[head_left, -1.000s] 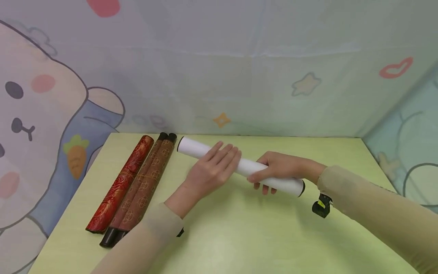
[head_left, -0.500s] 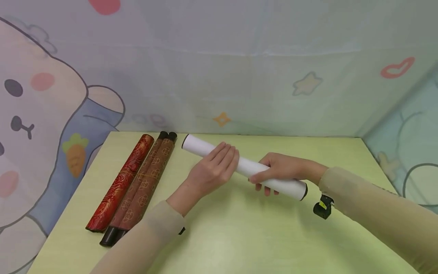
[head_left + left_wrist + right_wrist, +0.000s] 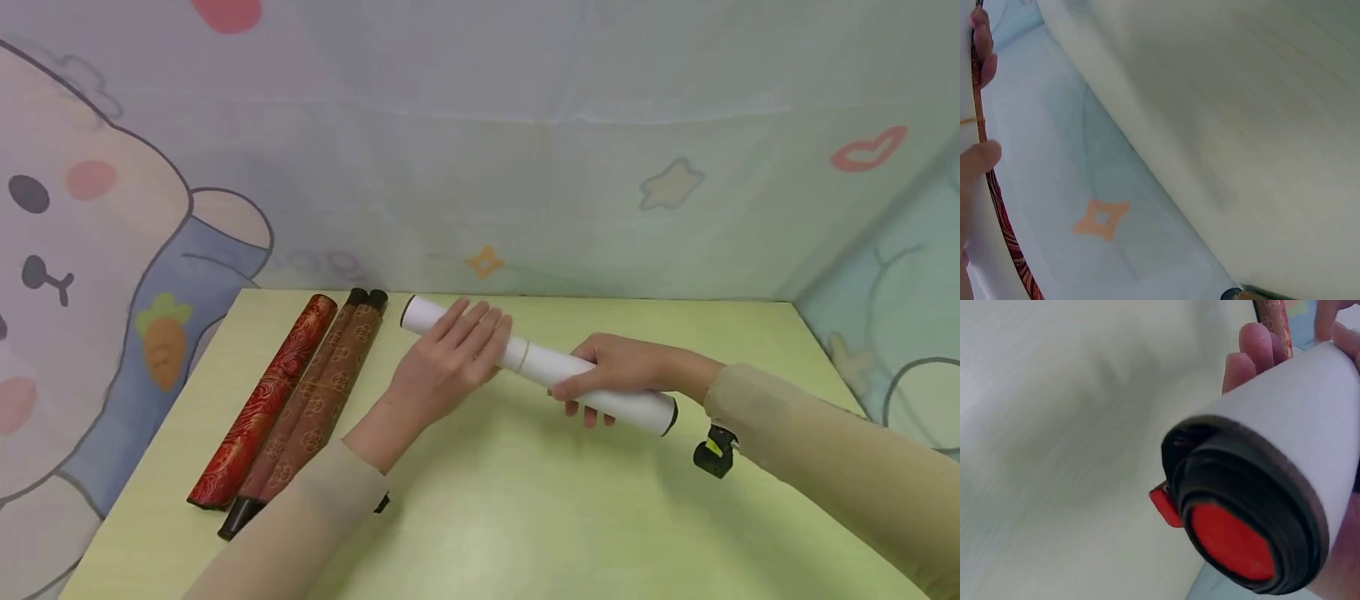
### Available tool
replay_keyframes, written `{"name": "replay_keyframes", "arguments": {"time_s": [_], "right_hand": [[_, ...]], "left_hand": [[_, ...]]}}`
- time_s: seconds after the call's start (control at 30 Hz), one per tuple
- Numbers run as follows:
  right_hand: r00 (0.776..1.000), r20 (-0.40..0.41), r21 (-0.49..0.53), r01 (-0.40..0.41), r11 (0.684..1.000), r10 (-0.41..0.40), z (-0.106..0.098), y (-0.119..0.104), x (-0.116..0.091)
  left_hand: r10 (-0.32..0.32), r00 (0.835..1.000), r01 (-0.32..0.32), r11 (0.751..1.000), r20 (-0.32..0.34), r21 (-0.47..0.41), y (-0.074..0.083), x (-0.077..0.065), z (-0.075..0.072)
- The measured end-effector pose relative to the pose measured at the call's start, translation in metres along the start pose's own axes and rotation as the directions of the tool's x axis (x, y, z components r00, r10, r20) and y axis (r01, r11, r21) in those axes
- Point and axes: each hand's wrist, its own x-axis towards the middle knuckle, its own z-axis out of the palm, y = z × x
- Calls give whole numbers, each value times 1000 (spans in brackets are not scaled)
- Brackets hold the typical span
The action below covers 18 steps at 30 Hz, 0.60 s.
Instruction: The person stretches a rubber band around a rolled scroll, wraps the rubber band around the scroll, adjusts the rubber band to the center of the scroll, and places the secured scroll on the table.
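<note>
A rolled scroll (image 3: 558,369) with a white back and dark rims is held slantwise above the table, its shadow below. A thin yellowish band (image 3: 522,357) circles its middle. My left hand (image 3: 442,367) grips the left half, fingers laid over the top; its thumb (image 3: 985,156) presses the near side in the left wrist view. Around the right half my right hand (image 3: 618,367) curls, thumb on top and fingertips (image 3: 1254,350) showing beneath. In the right wrist view, the scroll's end shows dark wound layers around a red rod end (image 3: 1232,540).
On the left of the pale yellow-green table (image 3: 555,517) lie a red patterned roll (image 3: 262,400) and two brown flowered rolls (image 3: 322,408) with black ends, side by side. A cartoon-printed cloth (image 3: 525,183) stands behind the table.
My left hand has slid leftward along the scroll, so the band once hidden under it now shows. The scroll has shifted slightly right, with my right hand still around it.
</note>
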Motion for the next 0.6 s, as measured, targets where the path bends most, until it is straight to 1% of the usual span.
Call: {"name": "replay_keyframes", "arguments": {"time_s": [0.07,0.13,0.2,0.3,0.4,0.5,0.53,0.6], "right_hand": [[1000,4,-2,1,1000,-1,1,0,2],[1000,10,-1,9,1000,-9,2,1,4],[1000,12,2,15,1000,-15,3,1,5],[1000,7,7,16,1000,-16,5,2,7],[1000,0,12,22,1000,-22,7,1,7],[999,5,8,36,999,-36,7,-3,8],[999,6,4,38,999,-38,7,-4,8],[999,-1,-2,33,999,-33,5,-5,7]], "left_hand": [[6,999,-6,1000,31,3,-1,-3,-1],[28,998,-29,1000,48,7,2,-3,0],[43,998,-43,999,49,9,8,-2,3],[39,998,-39,999,41,17,16,1,6],[59,997,-60,998,40,20,23,6,7],[61,997,-62,998,48,6,21,10,3],[53,997,-53,999,48,-1,19,10,1],[15,998,-14,1000,58,-11,11,8,-3]]}}
